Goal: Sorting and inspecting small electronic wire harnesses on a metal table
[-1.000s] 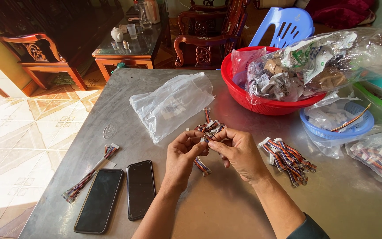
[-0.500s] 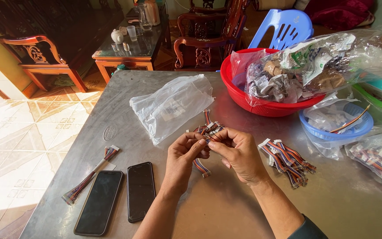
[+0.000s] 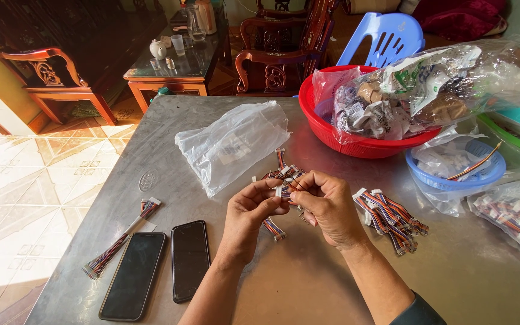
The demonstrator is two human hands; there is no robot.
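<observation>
left hand (image 3: pixel 253 207) pinches wire bundle (image 3: pixel 284 180) by white plug ends | right hand (image 3: pixel 327 204) clasps same bundle, held above tabletop (image 3: pixel 284 283) for close view | wire pile (image 3: pixel 392 218) just right, within reach | bag (image 3: pixel 233 141) behind | phones (image 3: pixel 157 268) set aside left

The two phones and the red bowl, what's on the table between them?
In the head view, both hands holding small wire bundles, with a clear plastic bag behind them.
</observation>
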